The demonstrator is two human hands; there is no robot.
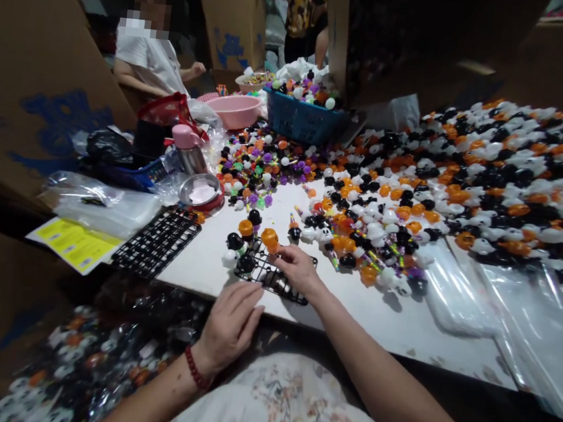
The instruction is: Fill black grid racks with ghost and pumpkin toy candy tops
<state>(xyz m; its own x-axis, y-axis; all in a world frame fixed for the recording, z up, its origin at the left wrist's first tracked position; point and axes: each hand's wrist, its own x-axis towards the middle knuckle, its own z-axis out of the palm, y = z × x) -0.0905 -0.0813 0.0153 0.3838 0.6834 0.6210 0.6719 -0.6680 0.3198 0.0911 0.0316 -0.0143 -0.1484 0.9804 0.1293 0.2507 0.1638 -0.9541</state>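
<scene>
A black grid rack (pixel 274 279) lies on the white table near its front edge. Several small Halloween toys stand at its left end, among them a black one (pixel 246 263) and an orange one (pixel 246 228). My right hand (pixel 297 267) is over the rack, its fingers closed on an orange pumpkin-headed toy (pixel 270 239); the toy's lower part is hidden. My left hand (pixel 230 320), with a red bead bracelet on the wrist, rests at the table edge in front of the rack. Its fingers are stretched out and hold nothing.
Loose toys (pixel 360 226) spread over the table, rising to a big pile (pixel 507 167) at the right. Clear plastic bags (pixel 463 297) lie at the right edge. A second rack (pixel 160 242) and a yellow sheet (pixel 74 243) are left. A blue basket (pixel 298 119) and a co-worker (pixel 149 59) are behind.
</scene>
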